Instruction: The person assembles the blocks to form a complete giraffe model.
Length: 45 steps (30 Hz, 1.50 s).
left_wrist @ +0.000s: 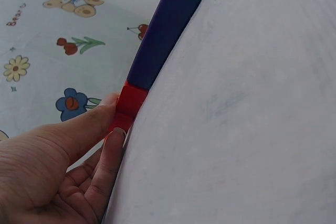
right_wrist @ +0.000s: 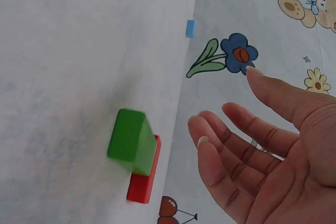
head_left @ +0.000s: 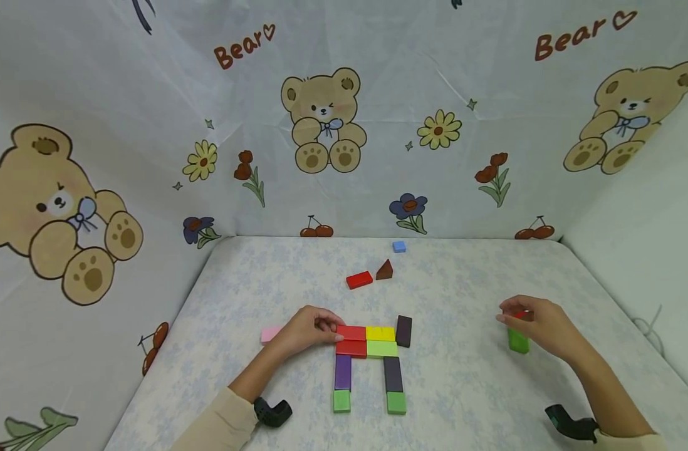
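Observation:
My left hand [head_left: 306, 329] is at the left end of the upper red block [head_left: 352, 332], which its thumb and fingers [left_wrist: 111, 153] pinch. A second red block [head_left: 351, 349] lies against it. To their right are a yellow block [head_left: 380, 333] and a lime-green block [head_left: 381, 349]. A purple block [head_left: 343, 372] and a dark block [head_left: 393, 374] extend below, each with a green block [head_left: 341, 401] at its near end. At the right, my right hand [head_left: 541, 322] hovers, fingers spread and holding nothing, by another green block [right_wrist: 131, 141] and a red block [right_wrist: 140, 187].
A pink block [head_left: 269, 334] lies partly behind the left hand. Another dark block [head_left: 403, 331] lies beside the yellow one. Farther back are a red block [head_left: 359, 280], a brown triangular block [head_left: 385, 270] and a small blue block [head_left: 399, 247], before the bear-print cloth [head_left: 378, 200].

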Available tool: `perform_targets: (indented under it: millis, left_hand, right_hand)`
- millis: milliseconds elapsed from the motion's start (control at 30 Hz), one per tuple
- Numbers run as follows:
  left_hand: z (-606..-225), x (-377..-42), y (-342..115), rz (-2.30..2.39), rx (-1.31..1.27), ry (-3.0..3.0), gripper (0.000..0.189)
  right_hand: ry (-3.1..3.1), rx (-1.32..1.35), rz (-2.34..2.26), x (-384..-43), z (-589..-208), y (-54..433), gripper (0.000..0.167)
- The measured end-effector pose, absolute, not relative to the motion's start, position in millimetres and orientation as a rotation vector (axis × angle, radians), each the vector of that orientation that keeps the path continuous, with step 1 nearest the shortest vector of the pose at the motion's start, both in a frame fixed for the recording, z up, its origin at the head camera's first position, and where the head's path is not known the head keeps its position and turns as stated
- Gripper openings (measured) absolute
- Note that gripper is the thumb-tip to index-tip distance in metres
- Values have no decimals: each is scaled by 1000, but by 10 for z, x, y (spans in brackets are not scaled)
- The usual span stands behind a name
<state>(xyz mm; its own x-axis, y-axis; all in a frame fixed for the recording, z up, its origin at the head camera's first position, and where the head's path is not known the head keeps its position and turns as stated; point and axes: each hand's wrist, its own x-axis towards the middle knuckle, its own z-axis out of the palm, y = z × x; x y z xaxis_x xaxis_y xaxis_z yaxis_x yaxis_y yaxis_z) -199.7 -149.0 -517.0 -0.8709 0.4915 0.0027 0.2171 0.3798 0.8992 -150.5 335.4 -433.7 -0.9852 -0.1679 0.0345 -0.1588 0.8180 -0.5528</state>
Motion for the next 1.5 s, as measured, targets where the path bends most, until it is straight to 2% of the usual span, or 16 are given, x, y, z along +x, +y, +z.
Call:
perform_targets:
  millis: [333, 700, 800, 1000, 1200, 1500]
  left_hand:
    - [-5164, -2002, -1491, 1497, 631, 2367, 21]
    - [-5178, -2006, -1494, 1497, 618, 2368, 20]
    - [-5172, -2005, -1490, 1512, 617, 2356, 21]
    - [-5168, -2003, -1488, 1537, 622, 2331, 22]
    - [-5136, -1977, -1481, 1520, 606, 2346, 22]
    - [-5128, -1964, -1487, 1501, 604, 2369, 22]
  right_hand:
    - [2980, -169, -810, -1329, -4482, 3649, 34]
    - [2900, -152, -743, -1376, -4648, 3817, 62]
    - [2905, -172, -736, -1398, -4666, 3822, 66]
    - [2896, -211, -736, -1411, -4686, 3812, 64]
    - [2869, -240, -723, -1414, -4705, 3789, 70]
    - [2875, -337, -850, -1358, -4688, 3593, 61]
